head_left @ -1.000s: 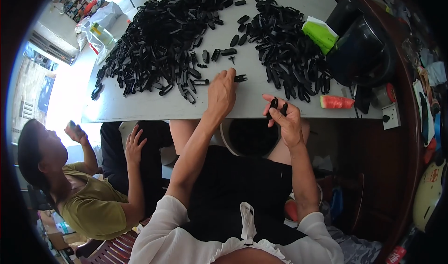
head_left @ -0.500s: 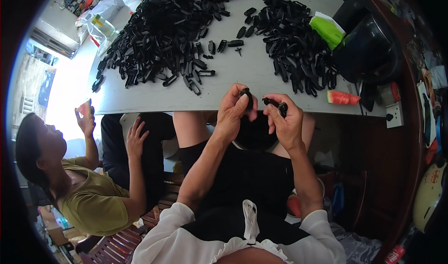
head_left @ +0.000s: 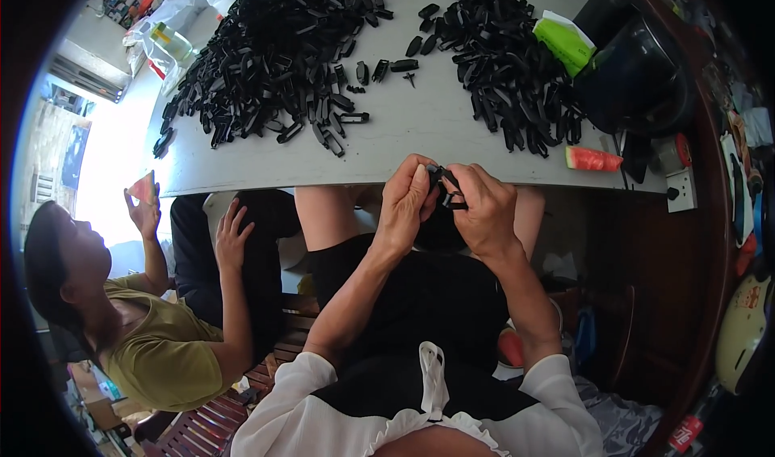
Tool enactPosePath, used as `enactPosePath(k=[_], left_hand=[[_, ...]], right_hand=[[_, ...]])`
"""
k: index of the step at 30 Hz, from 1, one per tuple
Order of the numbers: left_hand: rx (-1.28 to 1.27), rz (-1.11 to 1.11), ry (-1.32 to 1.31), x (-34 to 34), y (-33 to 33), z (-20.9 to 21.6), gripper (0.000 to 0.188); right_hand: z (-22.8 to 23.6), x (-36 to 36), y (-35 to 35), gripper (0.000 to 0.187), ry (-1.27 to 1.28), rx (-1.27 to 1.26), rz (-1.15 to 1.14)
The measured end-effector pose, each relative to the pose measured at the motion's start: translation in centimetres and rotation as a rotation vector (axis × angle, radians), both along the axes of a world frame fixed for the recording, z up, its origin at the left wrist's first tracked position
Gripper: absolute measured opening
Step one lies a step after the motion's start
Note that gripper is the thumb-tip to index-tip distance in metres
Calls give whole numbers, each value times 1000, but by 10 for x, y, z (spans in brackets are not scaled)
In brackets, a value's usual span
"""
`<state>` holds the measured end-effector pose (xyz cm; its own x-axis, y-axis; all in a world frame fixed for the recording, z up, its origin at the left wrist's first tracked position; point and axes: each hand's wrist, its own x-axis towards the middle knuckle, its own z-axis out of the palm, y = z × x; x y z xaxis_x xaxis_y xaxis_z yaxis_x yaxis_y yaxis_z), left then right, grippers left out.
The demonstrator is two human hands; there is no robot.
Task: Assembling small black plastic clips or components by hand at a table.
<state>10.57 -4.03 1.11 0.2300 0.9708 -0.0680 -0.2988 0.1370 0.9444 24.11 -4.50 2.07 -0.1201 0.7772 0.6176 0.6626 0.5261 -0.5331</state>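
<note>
My left hand [head_left: 404,203] and my right hand [head_left: 488,211] meet just off the table's near edge, over my lap. Fingers closed, the left pinches a small black plastic part [head_left: 434,173]. The right grips a black, frame-like plastic piece [head_left: 454,203], and the two pieces touch or overlap between my fingertips. How they fit together is hidden by the fingers. Beyond my hands, a large heap of similar black plastic parts [head_left: 266,61] covers the table's left side, and a smaller heap [head_left: 508,77] lies to the right.
On the white table [head_left: 404,142] a few loose parts lie between the heaps. A green packet [head_left: 563,44], a black container [head_left: 638,77] and a watermelon piece [head_left: 593,159] sit at right. A power strip [head_left: 682,189] is by the table's right edge. At left a person [head_left: 161,328] holds a watermelon slice [head_left: 143,188].
My hands were apart, each with a black part; now they have come together and the parts meet. The right hand has turned and moved left.
</note>
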Motion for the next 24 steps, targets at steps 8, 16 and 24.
enactPosePath(k=[8, 16, 24], left_hand=[[68, 84, 169, 3, -1, -5, 22], [-2, 119, -123, -1, 11, -20, 17], [6, -160, -353, 4, 5, -20, 33]], right_hand=[[3, -5, -3, 8, -281, 8, -4], [-17, 3, -15, 40, 463, -481, 245], [-32, 8, -10, 38, 875, -659, 440]])
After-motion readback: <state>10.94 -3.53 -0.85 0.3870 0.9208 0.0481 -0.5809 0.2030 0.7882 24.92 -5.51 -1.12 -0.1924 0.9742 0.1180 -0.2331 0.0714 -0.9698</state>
